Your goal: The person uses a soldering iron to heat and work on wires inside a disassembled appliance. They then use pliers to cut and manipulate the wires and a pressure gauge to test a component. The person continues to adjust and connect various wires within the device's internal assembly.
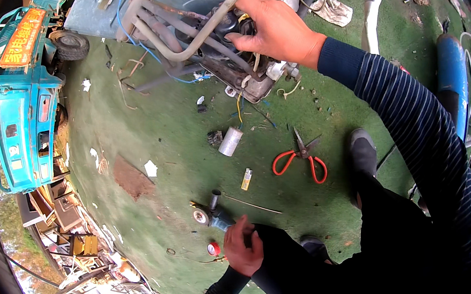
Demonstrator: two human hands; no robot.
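Nearest the camera, the left hand (243, 246) rests low by the knee, its fingers (235, 232) curled round the grey body of an angle grinder (211, 213) that lies on the green mat (175, 125); they look wrapped on it, though how firm the hold is I cannot tell. Well apart, the right hand (271, 29) reaches up and out to a dirty motor (225, 55) sitting in a bent tube frame (187, 30), thumb and fingers spread across its top and pressing on it, not clamped round anything. By my reading, the step in hand is steadying the motor while the grinder is taken up; the next move would call for lifting the grinder across the mat and keeping the disc away from the loose wires by the motor. It looks old, oily and dark, with blue and yellow wires trailing from its near side. Between the hands lie red-handled scissors (301, 160), a small grey cylinder (230, 141) and a yellow lighter (246, 179). A blue truck (21, 101) stands far left.
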